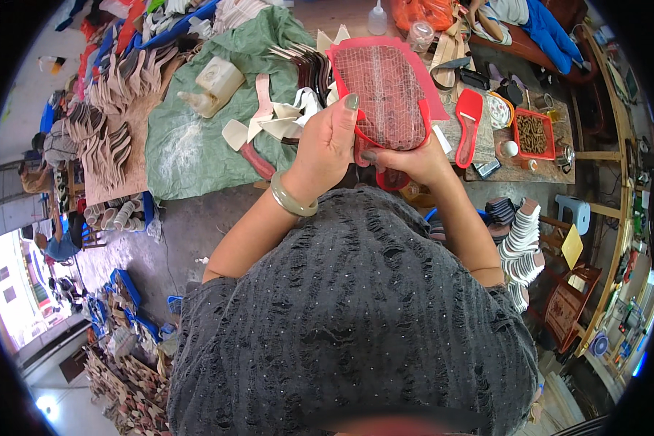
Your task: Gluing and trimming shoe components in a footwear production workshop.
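Observation:
Both my hands hold a red-edged, sole-shaped shoe piece (385,91) over the table's near edge. Its broad face is dark pinkish with a pale net pattern, and a red rim shows along its edges. My left hand (328,142) grips the left side, thumb up along the edge. From the lower right, my right hand (416,161) is closed on it, thumb laid across the bottom rim. The fingers underneath are mostly hidden. A red sole-shaped piece (469,123) lies on the table to the right. White and pale cut pieces (272,120) lie left of my left hand.
A green sheet (174,145) with a translucent plastic container (218,83) covers the table's left part. Farther left stand rows of curved shoe pieces (109,149). A red tray of small brown bits (534,136) sits at right; stacked soles (525,247) stand beside my right arm.

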The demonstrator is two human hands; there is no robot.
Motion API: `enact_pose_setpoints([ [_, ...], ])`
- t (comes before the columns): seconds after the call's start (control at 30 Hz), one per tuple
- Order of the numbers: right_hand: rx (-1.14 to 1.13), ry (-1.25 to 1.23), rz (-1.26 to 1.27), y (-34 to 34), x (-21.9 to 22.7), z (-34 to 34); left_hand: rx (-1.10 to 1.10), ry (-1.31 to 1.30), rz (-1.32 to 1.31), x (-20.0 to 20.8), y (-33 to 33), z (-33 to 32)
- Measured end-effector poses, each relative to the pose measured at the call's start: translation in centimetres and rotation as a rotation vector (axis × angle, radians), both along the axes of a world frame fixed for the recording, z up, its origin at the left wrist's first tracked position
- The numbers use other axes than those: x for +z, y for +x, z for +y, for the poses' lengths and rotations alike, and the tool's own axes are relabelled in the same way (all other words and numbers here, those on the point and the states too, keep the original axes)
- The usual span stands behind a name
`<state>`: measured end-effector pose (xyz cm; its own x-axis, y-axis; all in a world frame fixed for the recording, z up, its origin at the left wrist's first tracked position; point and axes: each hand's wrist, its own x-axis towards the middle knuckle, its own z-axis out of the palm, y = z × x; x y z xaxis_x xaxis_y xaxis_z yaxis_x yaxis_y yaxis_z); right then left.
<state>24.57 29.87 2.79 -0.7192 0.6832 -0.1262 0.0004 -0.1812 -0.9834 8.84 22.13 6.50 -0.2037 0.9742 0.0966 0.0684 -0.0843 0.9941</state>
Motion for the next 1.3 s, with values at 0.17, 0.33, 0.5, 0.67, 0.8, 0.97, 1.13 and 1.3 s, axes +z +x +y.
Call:
enact_pose_setpoints([
  [0.17,0.277,0.11,-0.158,-0.2,2.0,0.7,-0.02,-0.14,-0.67,0.3,1.6,-1.0],
  [0.33,0.115,0.209,-0.004,0.6,2.1,1.6,-0.034,0.004,-0.876,0.7,0.9,-0.6],
  [0.5,-0.291,-0.176,0.411,0.4,2.3,0.5,-0.112,0.014,-0.836,0.5,1.2,-0.3],
  [0.67,-0.517,0.076,0.299,-0.2,3.6,-0.3,-0.013,0.086,-0.697,0.5,2.1,0.3],
  [0.8,-0.607,0.622,0.205,-0.7,2.8,-0.7,0.117,0.151,-0.728,0.3,2.8,0.7],
  [0.97,-0.737,1.179,0.047,-1.7,1.4,-0.7,0.16,0.117,-0.785,-0.5,3.0,0.8],
  [1.13,-0.668,1.377,-0.166,-1.4,1.2,-1.9,0.156,0.066,-0.854,-0.6,2.8,0.3],
  [1.3,-0.485,1.356,-0.189,-0.9,1.6,-3.1,0.082,-0.032,-0.891,-0.4,1.6,0.3],
])
